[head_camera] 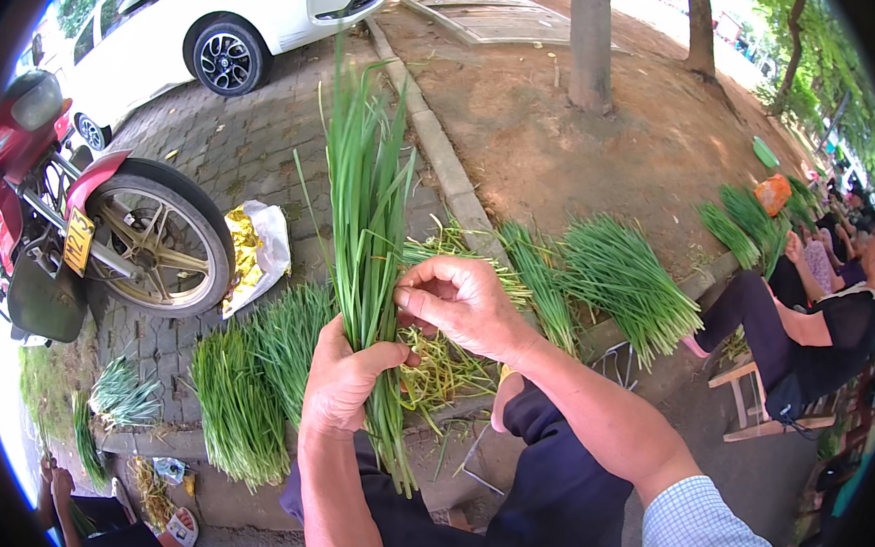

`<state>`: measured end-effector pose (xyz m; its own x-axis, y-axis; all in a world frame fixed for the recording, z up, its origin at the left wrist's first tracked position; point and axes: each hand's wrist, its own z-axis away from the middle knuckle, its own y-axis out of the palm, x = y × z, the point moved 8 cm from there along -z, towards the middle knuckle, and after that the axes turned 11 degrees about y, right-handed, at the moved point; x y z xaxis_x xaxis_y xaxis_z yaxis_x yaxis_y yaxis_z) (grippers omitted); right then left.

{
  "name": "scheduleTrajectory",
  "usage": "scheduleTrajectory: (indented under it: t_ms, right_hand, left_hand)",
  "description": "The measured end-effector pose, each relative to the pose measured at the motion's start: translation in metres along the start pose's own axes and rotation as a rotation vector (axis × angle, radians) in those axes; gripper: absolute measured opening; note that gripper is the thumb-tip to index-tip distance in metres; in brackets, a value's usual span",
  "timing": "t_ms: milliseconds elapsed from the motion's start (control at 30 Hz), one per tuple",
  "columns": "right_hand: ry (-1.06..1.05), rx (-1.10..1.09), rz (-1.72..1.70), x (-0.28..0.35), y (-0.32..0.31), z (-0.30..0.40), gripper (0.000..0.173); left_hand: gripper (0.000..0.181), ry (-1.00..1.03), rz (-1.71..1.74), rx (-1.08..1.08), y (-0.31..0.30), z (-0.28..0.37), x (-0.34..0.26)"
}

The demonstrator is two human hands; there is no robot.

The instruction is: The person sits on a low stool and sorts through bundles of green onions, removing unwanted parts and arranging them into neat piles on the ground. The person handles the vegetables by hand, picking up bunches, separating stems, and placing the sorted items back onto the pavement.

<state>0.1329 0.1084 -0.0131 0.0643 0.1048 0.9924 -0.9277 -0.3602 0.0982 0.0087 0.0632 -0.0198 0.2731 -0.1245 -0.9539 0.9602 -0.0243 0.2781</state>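
My left hand point(350, 376) is closed around the lower stalks of a bunch of garlic chives point(365, 203), held upright with its leaf tips pointing away from me. Close against the bunch's right side is my right hand point(458, 302), thumb and forefinger pinched together; whether a leaf lies between them cannot be made out. Beneath the hands a heap of yellowed, discarded chive leaves point(443, 371) lies on the kerb. More green chives point(239, 406) are piled to the left, and a large sorted pile point(626, 284) rests to the right.
A red motorcycle's front wheel point(157, 238) stands at left beside a gold-and-white wrapper point(259, 247). Beyond are a white car point(242, 30) and a tree trunk point(590, 38). People sit at both sides, one on a wooden stool point(746, 397). A stone kerb point(437, 149) runs away from me.
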Motion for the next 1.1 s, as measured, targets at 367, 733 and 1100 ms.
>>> scheduleTrajectory:
  t_ms: [367,733,1100]
  right_hand:
    - [-0.038,-0.258,-0.07,0.019,-0.046,0.001,0.017]
    - [-0.082,-0.407,0.711,-0.012,-0.066,0.005,0.023]
    - [0.229,-0.061,1.112,-0.107,-0.03,-0.007,0.021]
  left_hand:
    - [0.054,0.0,0.071,0.015,-0.006,-0.001,0.0]
    - [0.052,0.028,0.032,-0.063,-0.02,-0.004,-0.001]
    - [0.054,0.039,0.07,-0.022,-0.01,-0.007,-0.003]
